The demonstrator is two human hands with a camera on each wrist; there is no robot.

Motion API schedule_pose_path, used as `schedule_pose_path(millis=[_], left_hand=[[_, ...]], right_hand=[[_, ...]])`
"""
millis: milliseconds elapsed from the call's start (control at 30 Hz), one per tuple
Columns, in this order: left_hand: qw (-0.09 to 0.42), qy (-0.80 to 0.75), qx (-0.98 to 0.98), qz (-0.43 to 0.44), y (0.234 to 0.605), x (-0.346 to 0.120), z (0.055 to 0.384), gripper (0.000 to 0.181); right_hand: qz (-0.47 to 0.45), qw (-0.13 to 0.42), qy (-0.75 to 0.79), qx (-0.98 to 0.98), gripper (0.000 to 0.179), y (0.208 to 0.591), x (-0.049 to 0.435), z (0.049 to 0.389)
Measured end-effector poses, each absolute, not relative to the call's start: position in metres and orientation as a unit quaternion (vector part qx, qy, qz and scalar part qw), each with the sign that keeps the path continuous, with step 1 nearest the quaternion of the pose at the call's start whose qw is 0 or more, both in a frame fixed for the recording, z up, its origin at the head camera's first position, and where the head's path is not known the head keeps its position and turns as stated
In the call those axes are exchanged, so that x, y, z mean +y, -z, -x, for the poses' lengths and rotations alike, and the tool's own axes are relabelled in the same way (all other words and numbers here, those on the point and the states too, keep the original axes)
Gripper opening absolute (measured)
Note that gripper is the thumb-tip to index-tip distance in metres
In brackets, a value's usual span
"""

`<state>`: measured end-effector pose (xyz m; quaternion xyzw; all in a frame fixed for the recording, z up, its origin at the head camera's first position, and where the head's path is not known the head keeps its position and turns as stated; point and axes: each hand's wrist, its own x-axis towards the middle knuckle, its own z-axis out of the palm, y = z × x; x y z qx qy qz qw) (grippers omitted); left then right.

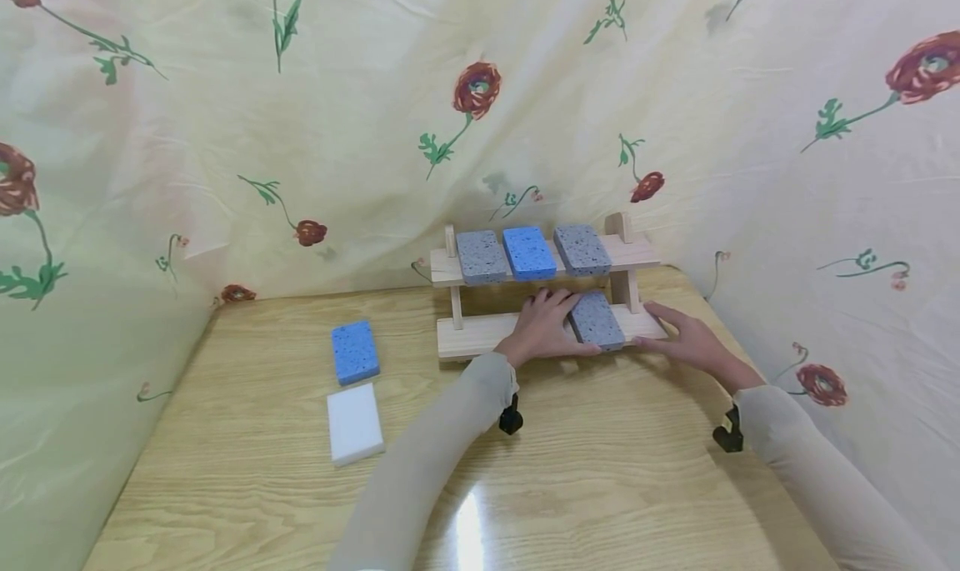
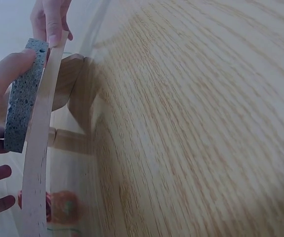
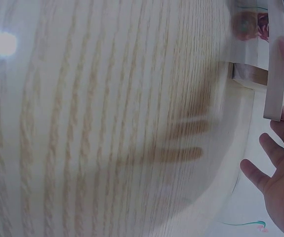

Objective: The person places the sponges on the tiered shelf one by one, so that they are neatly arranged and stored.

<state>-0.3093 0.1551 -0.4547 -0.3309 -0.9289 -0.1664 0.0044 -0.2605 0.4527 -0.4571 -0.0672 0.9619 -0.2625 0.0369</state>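
Here, grey sponge (image 1: pixel 597 321) lies across lower shelf (image 1: pixel 480 335)

In the head view, the grey sponge rests toward the right of the lower shelf, its long axis running front to back across the board, far end leaning slightly left. The left hand (image 1: pixel 542 325) is nearer, at the sponge's left side, pinching it with fingers toward the back and thumb at the front. The right hand (image 1: pixel 690 340), near the sponge's opposite side but apart from it, grasps the shelf's right end.

In the left wrist view, the left thumb presses the sponge's front edge; the gripping fingers behind are partly hidden, the lower ones loose. Beyond, the right hand pinches the board's end.

In the right wrist view, the right thumb meets that board, and only a sliver of sponge shows in the upper corner.
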Motion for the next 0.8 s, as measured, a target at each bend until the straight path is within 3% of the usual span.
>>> schedule_pose_path(millis=[800], left_hand=[[-0.018, 0.188, -0.927, 0.325, 0.4562, 0.1593, 0.3108, 0.106]], right_hand=[[0.064, 0.040, 0.260, 0.963, 0.094, 0.4556, 0.4516, 0.2603]])
